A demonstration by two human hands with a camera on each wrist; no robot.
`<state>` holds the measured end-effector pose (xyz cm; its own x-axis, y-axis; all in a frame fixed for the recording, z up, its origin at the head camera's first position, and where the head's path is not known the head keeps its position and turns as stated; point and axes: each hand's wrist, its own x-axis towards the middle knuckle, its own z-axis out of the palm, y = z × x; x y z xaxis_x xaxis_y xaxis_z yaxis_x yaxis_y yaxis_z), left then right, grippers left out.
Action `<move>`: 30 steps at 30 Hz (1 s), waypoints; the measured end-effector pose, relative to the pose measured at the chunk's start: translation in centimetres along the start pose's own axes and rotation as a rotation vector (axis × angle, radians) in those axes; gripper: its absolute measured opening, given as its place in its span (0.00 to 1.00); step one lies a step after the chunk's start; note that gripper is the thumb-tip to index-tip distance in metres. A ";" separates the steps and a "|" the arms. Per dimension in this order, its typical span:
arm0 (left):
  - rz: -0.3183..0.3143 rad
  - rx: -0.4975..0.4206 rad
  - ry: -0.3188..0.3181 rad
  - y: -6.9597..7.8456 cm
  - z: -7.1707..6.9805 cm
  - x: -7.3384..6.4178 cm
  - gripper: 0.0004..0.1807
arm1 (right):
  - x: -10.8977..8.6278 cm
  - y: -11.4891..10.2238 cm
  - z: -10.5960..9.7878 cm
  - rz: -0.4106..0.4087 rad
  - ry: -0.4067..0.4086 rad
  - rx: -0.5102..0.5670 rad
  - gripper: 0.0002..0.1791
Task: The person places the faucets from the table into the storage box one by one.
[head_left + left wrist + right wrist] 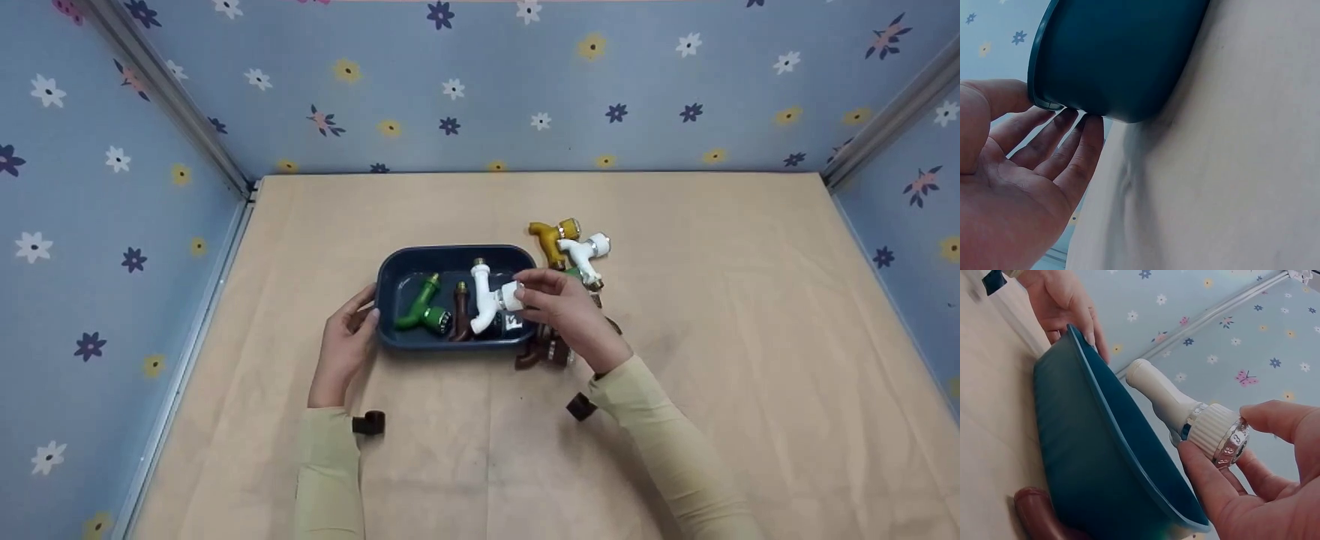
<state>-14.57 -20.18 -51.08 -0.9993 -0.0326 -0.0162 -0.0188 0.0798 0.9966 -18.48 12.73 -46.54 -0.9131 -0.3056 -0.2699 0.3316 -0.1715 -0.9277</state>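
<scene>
Between the fingers and thumb of my right hand (568,306) is a white tap (484,301), pinched by its ribbed knob with a silver band (1233,444). It is over a dark blue tub (457,346), higher than the rim in the right wrist view. My left hand (346,345) is at the tub's left end, its fairly straight fingers (1081,152) touching the outer wall. Inside lie a green tap (420,307) and a brown tap (461,311), with another dark-knobbed piece partly hidden under the white tap.
Right of the tub lie a yellow tap (553,238), another white tap (586,255), a green one (576,276) mostly covered, and brown taps (534,356) partly behind my right hand. Beige cloth covers the table (465,450). Flowered panels (510,90) stand at the back and sides.
</scene>
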 end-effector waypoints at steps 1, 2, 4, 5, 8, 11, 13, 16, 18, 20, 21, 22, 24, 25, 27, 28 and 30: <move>-0.001 0.000 -0.001 0.3 0.1 -0.1 0.24 | 0.1 0.1 0.2 0.001 -0.001 -0.003 0.25; -0.002 0.002 -0.001 0.6 0.1 -0.2 0.24 | 0.1 0.1 0.4 -0.001 -0.005 -0.007 0.24; -0.002 -0.008 0.003 0.7 0.2 -0.2 0.24 | 0.3 0.3 0.7 -0.007 -0.017 -0.007 0.23; 0.000 -0.016 0.006 0.6 0.2 -0.2 0.24 | 0.3 0.4 0.9 -0.011 -0.024 -0.007 0.22; 0.002 -0.030 0.009 0.2 0.1 -0.1 0.24 | 0.5 0.6 1.2 -0.013 -0.036 -0.026 0.19; 0.017 -0.033 0.013 -0.8 0.0 0.3 0.24 | 0.7 0.8 1.5 -0.014 -0.036 -0.042 0.17; 0.034 -0.027 0.016 -1.5 -0.1 0.5 0.24 | 0.8 1.0 1.6 -0.014 -0.039 -0.048 0.18; 0.062 -0.018 0.025 -2.1 -0.1 0.6 0.24 | 1.1 1.2 1.8 -0.008 -0.038 -0.055 0.18; 0.068 -0.014 0.028 -2.2 -0.2 0.6 0.24 | 1.2 1.3 2.0 -0.002 -0.036 -0.069 0.19; 0.061 -0.010 0.029 -1.8 -0.1 0.5 0.24 | 1.3 1.5 2.1 0.001 -0.034 -0.100 0.19; 0.049 -0.009 0.025 -1.4 -0.1 0.4 0.24 | 1.4 1.5 2.2 0.000 -0.034 -0.112 0.20; 0.042 -0.011 0.022 -1.3 -0.1 0.4 0.24 | 1.4 1.6 2.3 0.001 -0.035 -0.120 0.20; 0.032 -0.017 0.019 -1.2 0.0 0.5 0.24 | 1.5 1.7 2.6 0.001 -0.039 -0.122 0.20; 0.029 -0.018 0.019 -1.2 0.0 0.5 0.24 | 1.5 1.8 2.7 0.001 -0.038 -0.117 0.19; 0.034 -0.020 0.022 -1.6 -0.1 0.6 0.24 | 1.6 1.8 3.0 0.001 -0.039 -0.091 0.18; 0.043 -0.020 0.026 -2.1 -0.1 0.8 0.24 | 1.6 1.8 3.1 0.002 -0.039 -0.081 0.18; 0.050 -0.005 0.031 -2.2 -0.2 0.8 0.24 | 1.7 1.9 3.3 0.001 -0.042 -0.074 0.19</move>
<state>-15.33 -20.58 -53.31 -0.9976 -0.0600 0.0359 0.0312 0.0774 0.9965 -18.65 8.83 -47.93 -0.9016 -0.3450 -0.2610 0.3126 -0.1024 -0.9443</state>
